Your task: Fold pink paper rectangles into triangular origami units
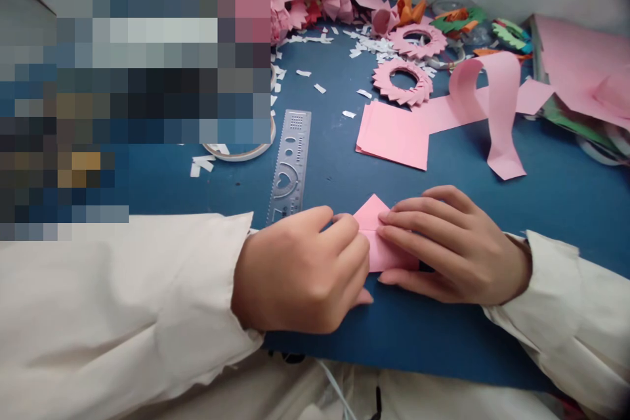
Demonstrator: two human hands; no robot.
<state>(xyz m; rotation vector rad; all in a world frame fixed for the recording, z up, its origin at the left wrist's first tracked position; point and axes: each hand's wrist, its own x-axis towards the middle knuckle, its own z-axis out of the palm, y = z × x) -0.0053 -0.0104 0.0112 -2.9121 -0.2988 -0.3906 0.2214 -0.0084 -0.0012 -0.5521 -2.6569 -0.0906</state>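
Observation:
A small folded pink paper piece (373,218) lies on the blue table surface (556,190) near the front edge, with a pointed tip sticking up between my hands. My left hand (300,272) is curled with its fingertips pressing the paper's left side. My right hand (450,243) lies flat over the paper's right part, fingers pressing it down. Both wrists wear cream sleeves. Most of the paper is hidden under my fingers.
A clear stencil ruler (290,167) lies just behind my left hand. A stack of pink paper squares (394,134), a curled pink strip (497,105), two pink folded-paper rings (403,82), a tape roll (241,152) and white scraps lie farther back. Paper sheets pile at the right.

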